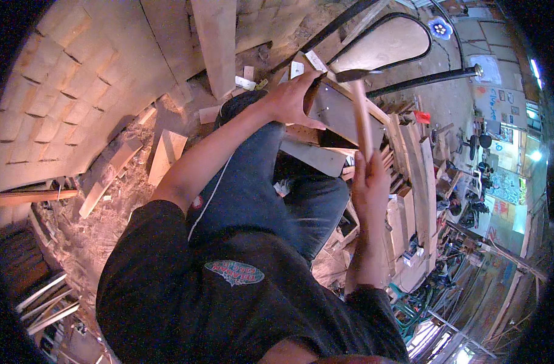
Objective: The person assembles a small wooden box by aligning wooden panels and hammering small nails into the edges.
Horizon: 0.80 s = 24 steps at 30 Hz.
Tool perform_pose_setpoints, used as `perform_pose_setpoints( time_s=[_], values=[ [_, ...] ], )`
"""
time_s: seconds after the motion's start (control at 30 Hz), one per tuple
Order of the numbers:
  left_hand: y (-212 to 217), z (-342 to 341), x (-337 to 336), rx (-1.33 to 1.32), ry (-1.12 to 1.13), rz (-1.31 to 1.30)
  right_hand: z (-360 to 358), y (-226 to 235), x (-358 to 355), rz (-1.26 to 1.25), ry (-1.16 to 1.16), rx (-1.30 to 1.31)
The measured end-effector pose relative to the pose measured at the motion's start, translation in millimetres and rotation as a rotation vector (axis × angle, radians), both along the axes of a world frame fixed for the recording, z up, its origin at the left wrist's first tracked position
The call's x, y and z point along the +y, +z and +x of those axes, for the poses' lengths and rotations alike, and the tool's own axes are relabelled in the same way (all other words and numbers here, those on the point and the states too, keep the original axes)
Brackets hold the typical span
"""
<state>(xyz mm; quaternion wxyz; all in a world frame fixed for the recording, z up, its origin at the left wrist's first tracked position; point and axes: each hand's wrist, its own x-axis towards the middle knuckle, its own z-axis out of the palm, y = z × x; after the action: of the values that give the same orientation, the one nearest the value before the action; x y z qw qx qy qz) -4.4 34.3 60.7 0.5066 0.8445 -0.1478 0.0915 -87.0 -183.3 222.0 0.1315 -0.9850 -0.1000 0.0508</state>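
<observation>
Littered floor (128, 189). I see right hand (371, 182) wrapped round hammer (363, 118); left hand (289, 103) spread wide at box (342, 110), likely steadying it; whether gripping, I can't tell.

Workshop floor (122, 209) brown, strewn with chips and offcuts (168, 158). Pale, block-patterned surface (46, 103) rises at left, warmly lit. Far wall (492, 100), right: paint marks, posted sheets, bluish light spots (536, 156). Black tubular frame (410, 84) nearby, pale rounded panel (386, 45), blue flower ornament (440, 28).
</observation>
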Motion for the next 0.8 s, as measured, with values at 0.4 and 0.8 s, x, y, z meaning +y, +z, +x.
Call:
perform_pose_setpoints(
  time_s=[0.4, 0.8],
  values=[
    [-4.0, 0.5, -2.2, -0.072, 0.008, -0.053, -15.7, -9.7, -15.6, 0.301, -0.164, 0.062],
    [-5.0, 3.4, -18.8, 0.055, -0.054, -0.074, -15.7, -126.4, -114.1, 0.777, -0.427, -0.368]
  ],
)
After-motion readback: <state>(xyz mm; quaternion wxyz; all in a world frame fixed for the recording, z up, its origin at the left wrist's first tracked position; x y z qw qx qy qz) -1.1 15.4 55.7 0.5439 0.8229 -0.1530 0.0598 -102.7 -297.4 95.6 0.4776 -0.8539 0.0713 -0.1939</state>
